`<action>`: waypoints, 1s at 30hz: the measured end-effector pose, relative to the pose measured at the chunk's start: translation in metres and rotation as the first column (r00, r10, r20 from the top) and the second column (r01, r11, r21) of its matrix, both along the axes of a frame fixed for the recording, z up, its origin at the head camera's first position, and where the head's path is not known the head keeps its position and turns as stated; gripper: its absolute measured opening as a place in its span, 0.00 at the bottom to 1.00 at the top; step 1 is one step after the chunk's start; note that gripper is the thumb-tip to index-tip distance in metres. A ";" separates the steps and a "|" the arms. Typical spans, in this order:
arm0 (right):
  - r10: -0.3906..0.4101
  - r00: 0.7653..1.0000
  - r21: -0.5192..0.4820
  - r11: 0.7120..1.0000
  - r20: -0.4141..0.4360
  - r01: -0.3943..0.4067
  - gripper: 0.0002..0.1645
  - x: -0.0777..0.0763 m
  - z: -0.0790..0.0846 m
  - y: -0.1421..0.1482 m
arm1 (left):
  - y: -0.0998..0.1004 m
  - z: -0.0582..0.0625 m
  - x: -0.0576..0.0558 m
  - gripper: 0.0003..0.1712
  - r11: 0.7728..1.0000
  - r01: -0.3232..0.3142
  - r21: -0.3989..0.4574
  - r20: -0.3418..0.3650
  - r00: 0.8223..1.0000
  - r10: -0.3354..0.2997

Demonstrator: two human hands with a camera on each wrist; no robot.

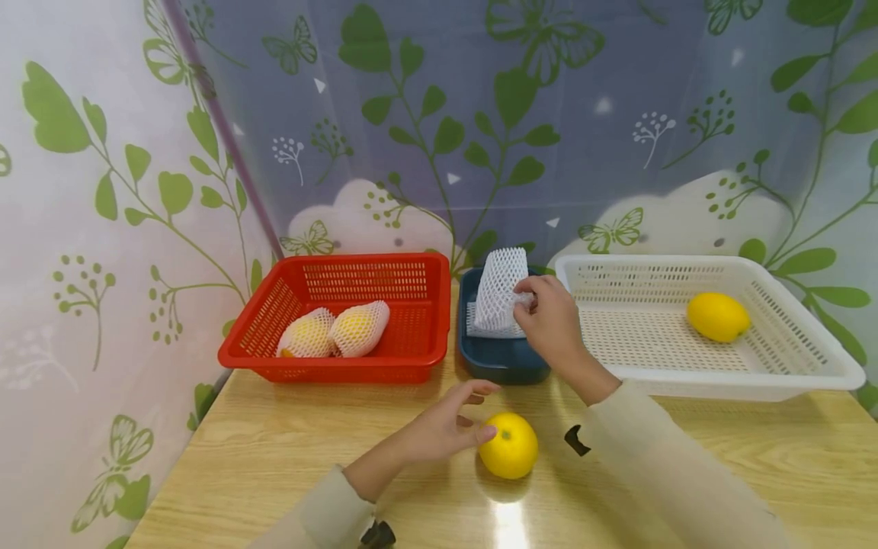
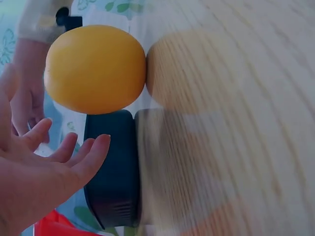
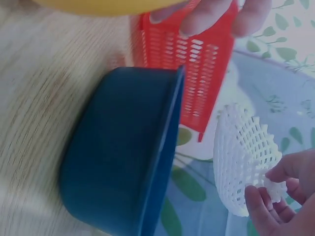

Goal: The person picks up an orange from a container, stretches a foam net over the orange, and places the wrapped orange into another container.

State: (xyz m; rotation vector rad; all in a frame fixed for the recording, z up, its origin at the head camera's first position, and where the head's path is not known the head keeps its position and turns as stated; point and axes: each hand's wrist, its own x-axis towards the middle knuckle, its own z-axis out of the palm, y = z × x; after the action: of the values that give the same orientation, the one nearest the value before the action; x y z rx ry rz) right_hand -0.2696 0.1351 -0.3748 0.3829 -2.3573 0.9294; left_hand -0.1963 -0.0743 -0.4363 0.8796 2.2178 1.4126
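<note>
My right hand pinches one end of a white foam net sleeve above the dark blue bin. In the right wrist view the sleeve hangs from thumb and fingers, beyond the bin's rim. Another white net lies in the bin beneath it. A round yellow fruit stands on the table in front of the bin. Beside it is my left hand, fingers spread and thumb at the fruit's left side. The left wrist view shows the left fingers loosely extended, gripping nothing.
To the left, a red basket contains two yellow fruits in net sleeves. A white basket on the right holds one bare yellow fruit. Behind the containers hangs a patterned cloth. All containers stand on the wooden table.
</note>
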 end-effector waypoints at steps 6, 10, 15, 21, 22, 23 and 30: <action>0.084 0.995 -0.088 0.993 0.061 -0.079 0.06 0.022 0.006 0.009 | 0.001 0.005 0.003 0.21 0.984 -0.145 0.106 -0.076 0.985 0.154; 0.164 0.967 -0.181 0.975 0.193 -0.129 0.07 0.035 0.006 0.017 | 0.001 0.015 0.004 0.15 0.899 -0.274 0.342 -0.086 0.943 0.320; 0.344 0.846 -0.455 0.880 0.407 -0.139 0.12 0.050 0.011 0.027 | -0.004 0.034 -0.007 0.17 0.769 -0.407 0.493 -0.003 0.883 0.470; 0.609 0.673 -0.776 0.626 0.419 -0.083 0.07 0.063 0.021 0.032 | -0.012 0.048 -0.022 0.30 0.761 -0.508 0.403 0.166 0.858 0.485; 0.643 0.646 -0.813 0.579 0.411 -0.059 0.08 0.065 0.022 0.032 | -0.013 0.048 -0.024 0.31 0.763 -0.513 0.393 0.183 0.857 0.482; 0.676 0.621 -0.848 0.529 0.397 -0.034 0.09 0.067 0.023 0.032 | -0.013 0.048 -0.025 0.31 0.765 -0.519 0.382 0.198 0.854 0.480; 0.750 0.551 -0.905 0.424 0.367 0.026 0.11 0.079 0.025 0.028 | -0.011 0.047 -0.028 0.27 0.768 -0.515 0.381 0.205 0.857 0.474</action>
State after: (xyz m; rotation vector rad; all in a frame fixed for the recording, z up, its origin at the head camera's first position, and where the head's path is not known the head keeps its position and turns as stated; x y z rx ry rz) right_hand -0.1907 0.1628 -0.3501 0.1544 -1.9929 2.8354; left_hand -0.2243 -0.0850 -0.3897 0.3157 2.1943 2.1956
